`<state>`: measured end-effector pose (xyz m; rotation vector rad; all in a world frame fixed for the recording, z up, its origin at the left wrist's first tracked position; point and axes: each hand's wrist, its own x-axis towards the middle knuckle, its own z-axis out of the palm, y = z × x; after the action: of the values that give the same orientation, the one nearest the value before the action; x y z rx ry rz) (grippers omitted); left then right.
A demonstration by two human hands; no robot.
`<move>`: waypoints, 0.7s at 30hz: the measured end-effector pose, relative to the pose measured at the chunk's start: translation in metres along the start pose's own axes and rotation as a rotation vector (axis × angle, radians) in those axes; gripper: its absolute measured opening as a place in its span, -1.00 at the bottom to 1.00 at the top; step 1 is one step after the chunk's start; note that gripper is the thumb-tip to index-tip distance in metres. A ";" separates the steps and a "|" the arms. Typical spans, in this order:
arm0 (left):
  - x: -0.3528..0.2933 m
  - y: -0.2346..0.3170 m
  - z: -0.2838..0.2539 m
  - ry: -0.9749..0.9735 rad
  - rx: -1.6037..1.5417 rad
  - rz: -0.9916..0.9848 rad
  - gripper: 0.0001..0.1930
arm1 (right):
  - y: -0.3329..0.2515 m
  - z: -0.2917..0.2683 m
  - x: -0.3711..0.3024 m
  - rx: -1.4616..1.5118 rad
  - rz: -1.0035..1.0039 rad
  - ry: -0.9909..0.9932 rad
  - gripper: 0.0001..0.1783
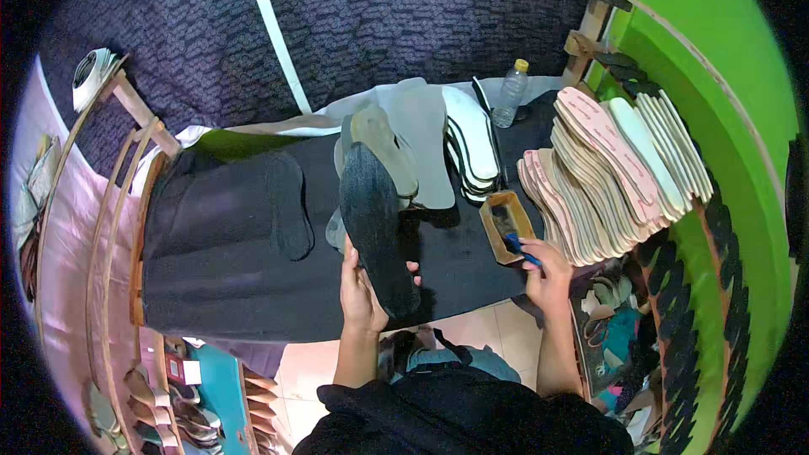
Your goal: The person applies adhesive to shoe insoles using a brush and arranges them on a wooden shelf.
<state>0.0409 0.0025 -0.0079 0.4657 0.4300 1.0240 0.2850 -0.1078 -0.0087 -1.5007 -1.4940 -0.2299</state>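
My left hand (361, 299) grips a long black shoe insole (371, 211) from below, holding it tilted above the table with its broad end pointing away. The thumb lies along its left edge and fingertips show at the right edge. Closed around the blue handle of a small brush (524, 254) is my right hand (549, 271). The brush reaches into a small tan open tray (495, 240), which stands on the black-covered table; its dark contents I cannot make out. Behind the held insole lie grey insoles (425, 147), partly hidden by it.
White insoles (472, 147) are stacked right of the grey ones, beside a clear bottle (509, 99) with a yellow cap. Large piles of cream and pink insoles (590, 177) fill the table's right side. Another black insole (289, 206) lies flat at left. Wooden rails (118, 194) flank the table.
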 end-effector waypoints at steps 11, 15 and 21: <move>-0.041 0.018 0.001 -0.276 -0.083 -0.135 -0.52 | -0.036 0.010 -0.022 -0.269 0.170 -0.074 -0.43; -0.060 0.019 0.006 -0.303 -0.046 -0.195 -0.53 | -0.070 -0.004 -0.036 -0.366 0.201 0.005 -0.39; -0.081 0.000 0.021 -0.438 -0.093 -0.310 -0.52 | -0.144 -0.021 -0.092 -0.036 0.279 0.050 -0.36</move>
<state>0.0154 -0.0726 0.0194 0.5062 0.0570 0.6153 0.1513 -0.2159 0.0058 -1.6994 -1.2295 -0.1266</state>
